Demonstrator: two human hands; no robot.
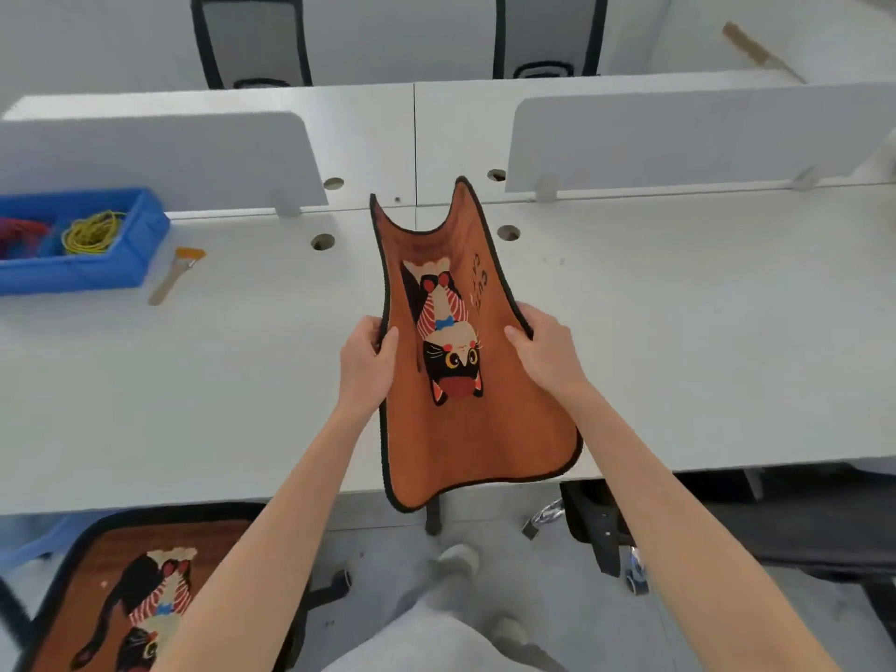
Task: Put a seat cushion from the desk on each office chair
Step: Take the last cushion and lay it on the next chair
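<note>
An orange seat cushion [465,443] with a black edge and a cat picture hangs in the air over the white desk [679,332], bent inward between my hands. My left hand [366,366] grips its left edge, thumb on top. My right hand [545,354] grips its right edge. A second cushion [97,599] of the same kind lies flat on the office chair at the lower left. Another office chair [800,531], dark and without a cushion, stands at the lower right, partly under the desk.
A blue bin [121,264] with coiled yellow cord sits at the desk's left, a small brush [174,276] beside it. White divider panels [160,157] stand along the desk's middle. Two more chairs [252,41] stand beyond the far side. My legs and feet are below.
</note>
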